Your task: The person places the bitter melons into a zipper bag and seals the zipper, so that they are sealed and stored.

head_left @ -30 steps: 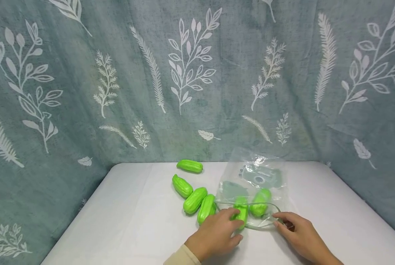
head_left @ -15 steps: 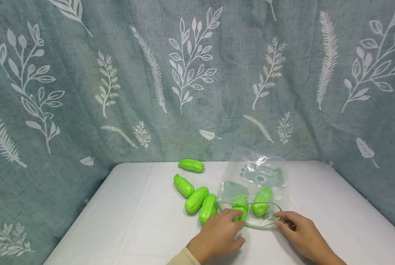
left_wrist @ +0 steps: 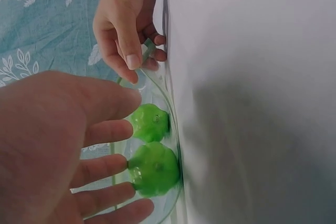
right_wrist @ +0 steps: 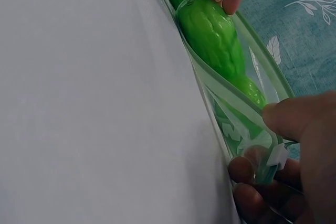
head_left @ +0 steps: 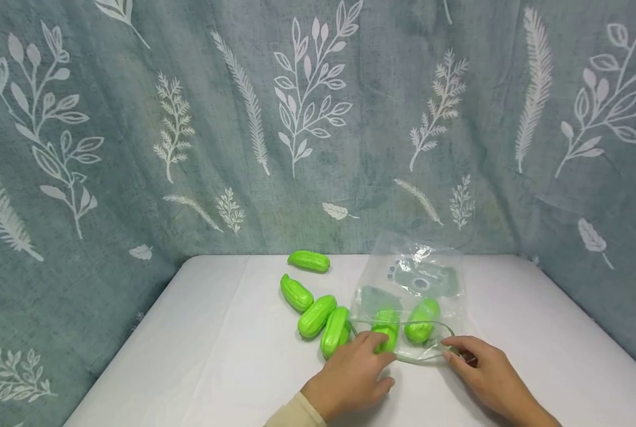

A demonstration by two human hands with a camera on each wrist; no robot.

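Note:
A clear slider bag (head_left: 459, 281) with a green rim lies on the table, its mouth facing me. Two ribbed green cucumber-like vegetables are at that mouth: one (head_left: 422, 320) well inside, the other (head_left: 386, 319) at the left of the opening. My left hand (head_left: 352, 376) reaches over the left one, fingertips at its near end; its fingers look extended and apart in the left wrist view. My right hand (head_left: 486, 370) pinches the bag's right corner between thumb and fingers, holding the mouth apart. A white slider (right_wrist: 278, 155) shows by those fingers in the right wrist view.
Left of the bag lie more of these green vegetables: one (head_left: 335, 332) beside my left hand, two (head_left: 317, 316) (head_left: 296, 292) behind it, and another (head_left: 309, 261) near the table's back edge. The white table (head_left: 216, 332) ends at a patterned teal curtain (head_left: 318, 219).
The left vegetable has slid slightly farther into the bag, with my left fingers following it. My right hand keeps its hold on the bag's corner. The head view has tilted down slightly.

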